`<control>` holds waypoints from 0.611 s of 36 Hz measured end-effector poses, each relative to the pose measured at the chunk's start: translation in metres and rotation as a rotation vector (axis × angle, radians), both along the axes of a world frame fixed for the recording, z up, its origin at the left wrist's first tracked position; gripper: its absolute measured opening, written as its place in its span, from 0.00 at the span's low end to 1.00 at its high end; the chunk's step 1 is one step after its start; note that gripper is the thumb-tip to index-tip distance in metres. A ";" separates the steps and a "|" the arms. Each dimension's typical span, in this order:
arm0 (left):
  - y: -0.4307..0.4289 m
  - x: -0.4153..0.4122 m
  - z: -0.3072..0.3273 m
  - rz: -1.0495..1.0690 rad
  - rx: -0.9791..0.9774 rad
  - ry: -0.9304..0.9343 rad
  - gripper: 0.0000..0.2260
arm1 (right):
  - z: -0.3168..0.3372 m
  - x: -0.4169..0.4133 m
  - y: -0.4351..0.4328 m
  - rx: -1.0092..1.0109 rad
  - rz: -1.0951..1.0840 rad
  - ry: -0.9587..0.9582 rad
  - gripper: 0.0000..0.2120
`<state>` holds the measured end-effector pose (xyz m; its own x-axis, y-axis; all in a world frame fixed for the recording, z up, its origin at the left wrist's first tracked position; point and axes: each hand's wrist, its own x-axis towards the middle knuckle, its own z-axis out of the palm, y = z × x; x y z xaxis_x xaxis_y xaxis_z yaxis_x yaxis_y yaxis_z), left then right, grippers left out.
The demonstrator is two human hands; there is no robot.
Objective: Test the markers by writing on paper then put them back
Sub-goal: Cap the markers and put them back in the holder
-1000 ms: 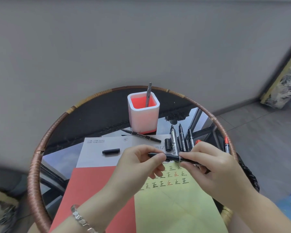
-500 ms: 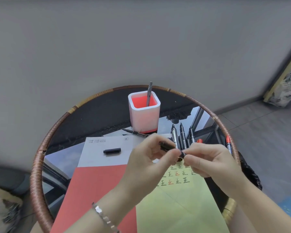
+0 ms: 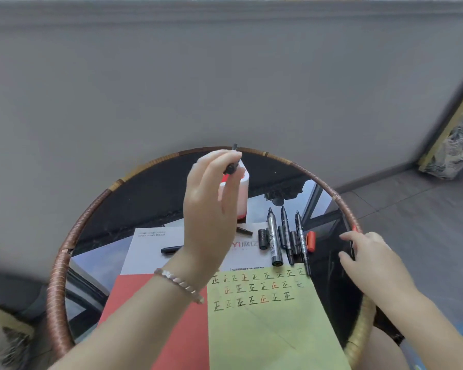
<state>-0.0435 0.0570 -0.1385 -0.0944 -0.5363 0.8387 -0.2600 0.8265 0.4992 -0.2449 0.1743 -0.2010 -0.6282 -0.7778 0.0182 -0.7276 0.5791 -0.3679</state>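
a yellow-green sheet (image 3: 265,329) carrying rows of test characters in black and red lies nearest the person, beside a red sheet (image 3: 171,329) and below a white printed sheet (image 3: 150,252), all on a round glass table with a woven rim (image 3: 58,289). a loose black cap (image 3: 171,249) rests on the white sheet. further right, three uncapped markers (image 3: 274,236) lie side by side with a second black cap (image 3: 262,239) and a red cap (image 3: 310,241) close by. at the table's right edge the right hand (image 3: 372,255) reaches a dark, red-tipped marker (image 3: 352,248) by the rim, fingers touching it, though blur leaves it unclear whether they clasp it. the left hand (image 3: 209,209), a beaded bracelet (image 3: 179,284) on its wrist, is raised above the table and pinches a black marker (image 3: 231,168) between thumb and fingertips, over the white-and-red pen holder (image 3: 243,190), which it largely hides. a grey wall (image 3: 225,76) stands behind.
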 end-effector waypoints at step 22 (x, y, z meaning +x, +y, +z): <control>0.018 -0.053 -0.040 -0.089 -0.024 -0.716 0.11 | -0.006 0.000 0.004 -0.261 -0.010 -0.281 0.15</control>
